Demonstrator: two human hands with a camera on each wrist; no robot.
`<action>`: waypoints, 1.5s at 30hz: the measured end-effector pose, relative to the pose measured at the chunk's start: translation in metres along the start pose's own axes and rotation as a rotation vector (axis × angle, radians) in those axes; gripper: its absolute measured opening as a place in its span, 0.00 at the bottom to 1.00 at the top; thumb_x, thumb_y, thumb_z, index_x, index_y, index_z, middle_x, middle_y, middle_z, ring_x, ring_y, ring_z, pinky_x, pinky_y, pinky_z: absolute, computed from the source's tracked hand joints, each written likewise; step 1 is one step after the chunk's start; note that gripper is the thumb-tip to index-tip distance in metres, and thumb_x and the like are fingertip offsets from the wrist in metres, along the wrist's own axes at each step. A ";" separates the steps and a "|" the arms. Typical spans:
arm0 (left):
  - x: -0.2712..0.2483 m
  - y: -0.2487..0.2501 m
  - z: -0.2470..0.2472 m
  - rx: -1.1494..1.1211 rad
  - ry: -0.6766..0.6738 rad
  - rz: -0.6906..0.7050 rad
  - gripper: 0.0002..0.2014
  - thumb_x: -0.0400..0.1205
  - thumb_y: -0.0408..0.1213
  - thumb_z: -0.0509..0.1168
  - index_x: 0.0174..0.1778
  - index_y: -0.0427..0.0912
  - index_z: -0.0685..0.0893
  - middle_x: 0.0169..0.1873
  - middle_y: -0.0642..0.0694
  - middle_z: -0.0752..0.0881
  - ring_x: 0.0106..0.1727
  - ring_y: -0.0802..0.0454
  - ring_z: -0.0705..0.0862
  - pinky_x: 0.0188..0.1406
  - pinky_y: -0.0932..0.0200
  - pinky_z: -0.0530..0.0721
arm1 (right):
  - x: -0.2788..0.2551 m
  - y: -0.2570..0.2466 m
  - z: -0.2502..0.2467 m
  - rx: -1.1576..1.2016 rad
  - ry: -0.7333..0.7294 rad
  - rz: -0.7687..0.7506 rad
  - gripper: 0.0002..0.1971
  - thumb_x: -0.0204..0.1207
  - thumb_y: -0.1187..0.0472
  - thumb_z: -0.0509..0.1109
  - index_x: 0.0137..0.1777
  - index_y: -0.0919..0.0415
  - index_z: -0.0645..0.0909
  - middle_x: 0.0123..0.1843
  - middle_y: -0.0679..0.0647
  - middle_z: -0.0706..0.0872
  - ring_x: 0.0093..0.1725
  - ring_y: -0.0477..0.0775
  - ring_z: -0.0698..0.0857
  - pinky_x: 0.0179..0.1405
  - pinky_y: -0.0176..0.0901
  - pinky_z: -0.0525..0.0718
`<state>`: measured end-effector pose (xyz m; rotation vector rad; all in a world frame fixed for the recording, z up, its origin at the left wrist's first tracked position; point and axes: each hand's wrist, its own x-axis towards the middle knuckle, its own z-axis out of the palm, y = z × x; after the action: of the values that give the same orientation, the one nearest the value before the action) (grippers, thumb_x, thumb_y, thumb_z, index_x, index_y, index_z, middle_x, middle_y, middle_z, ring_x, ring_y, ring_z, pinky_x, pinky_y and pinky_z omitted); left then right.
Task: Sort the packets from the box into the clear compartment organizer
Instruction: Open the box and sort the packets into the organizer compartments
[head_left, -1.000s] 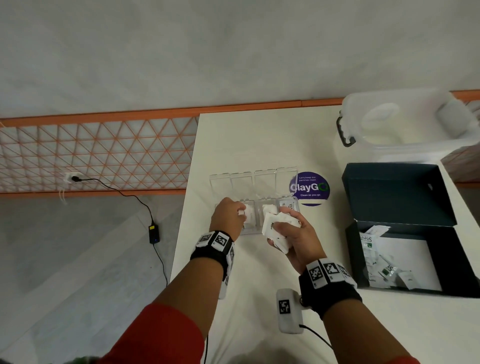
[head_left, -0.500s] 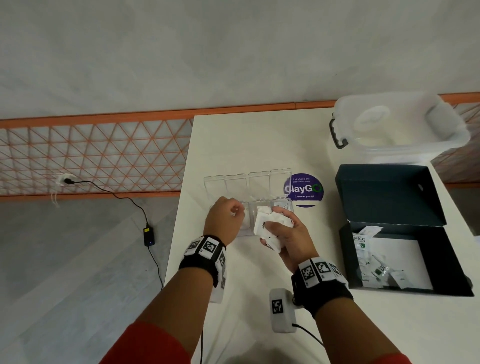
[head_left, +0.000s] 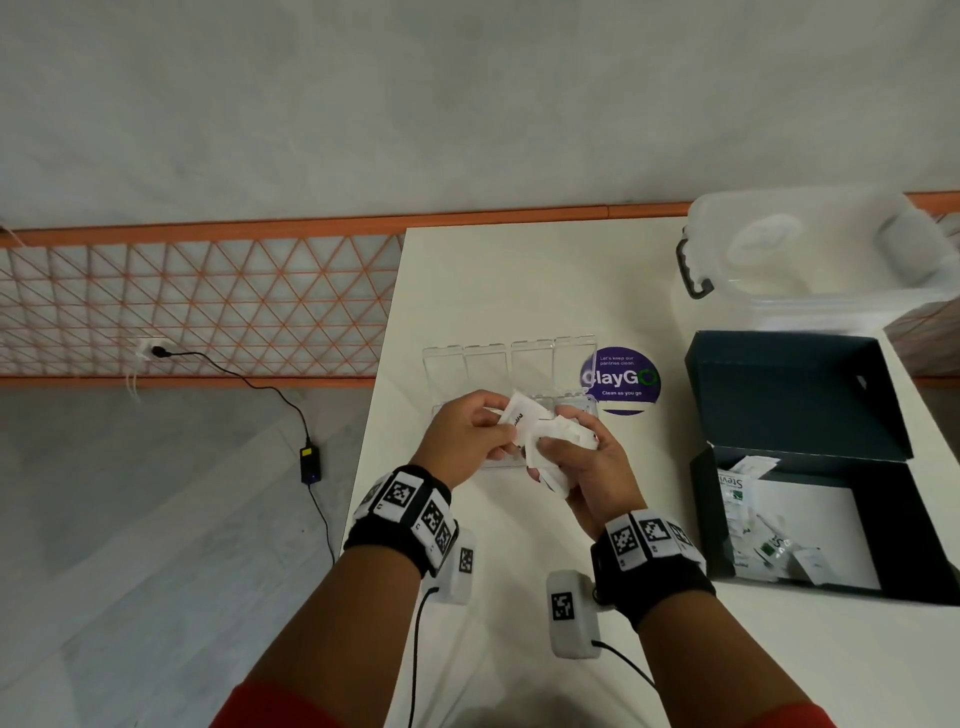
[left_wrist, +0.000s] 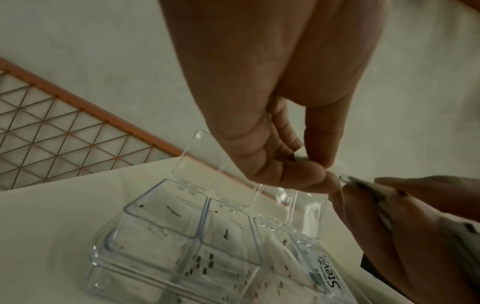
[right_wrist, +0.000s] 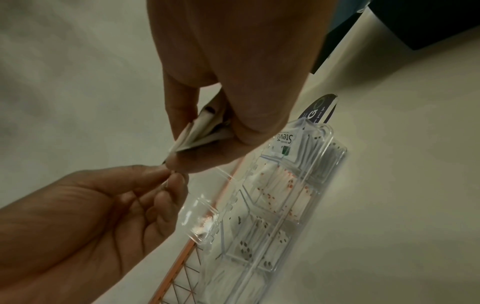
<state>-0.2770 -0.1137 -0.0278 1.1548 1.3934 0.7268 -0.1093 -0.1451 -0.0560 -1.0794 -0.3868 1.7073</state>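
The clear compartment organizer lies on the white table with its lids open, and white packets fill its compartments. Just above it, my right hand grips a bundle of white packets. My left hand pinches the edge of one white packet at the top of that bundle, fingertips meeting the right hand's. The dark box stands open at the right, with several packets inside.
A purple ClayGo sticker lies right of the organizer. A translucent lidded tub stands at the back right. The table's left edge runs close to the left hand. On the floor lie a cable and a power adapter.
My left hand has lifted from the organizer's compartment and moved right to the bundle, where it now pinches one packet. The right hand has kept its bundle.
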 end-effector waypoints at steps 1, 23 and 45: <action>0.000 0.000 0.000 -0.002 0.005 0.000 0.12 0.77 0.27 0.68 0.53 0.45 0.86 0.38 0.47 0.92 0.38 0.51 0.90 0.37 0.63 0.84 | 0.000 0.000 0.001 0.003 0.000 0.001 0.18 0.71 0.82 0.72 0.54 0.60 0.83 0.50 0.63 0.90 0.40 0.65 0.89 0.34 0.52 0.89; 0.035 -0.022 -0.025 0.358 0.268 0.071 0.06 0.78 0.35 0.71 0.47 0.52 0.87 0.36 0.54 0.87 0.41 0.53 0.85 0.44 0.66 0.79 | 0.008 0.001 -0.008 0.010 0.072 0.069 0.20 0.72 0.81 0.72 0.58 0.59 0.83 0.64 0.70 0.84 0.54 0.75 0.86 0.34 0.51 0.88; 0.024 -0.023 0.001 0.640 0.137 0.190 0.11 0.81 0.34 0.63 0.55 0.51 0.87 0.55 0.55 0.81 0.51 0.54 0.82 0.51 0.65 0.78 | 0.008 -0.002 -0.011 0.002 0.062 0.071 0.19 0.74 0.78 0.74 0.60 0.58 0.86 0.57 0.63 0.88 0.46 0.68 0.89 0.37 0.53 0.89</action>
<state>-0.2787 -0.0996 -0.0574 1.7791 1.7104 0.5038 -0.0998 -0.1400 -0.0646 -1.1542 -0.3101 1.7316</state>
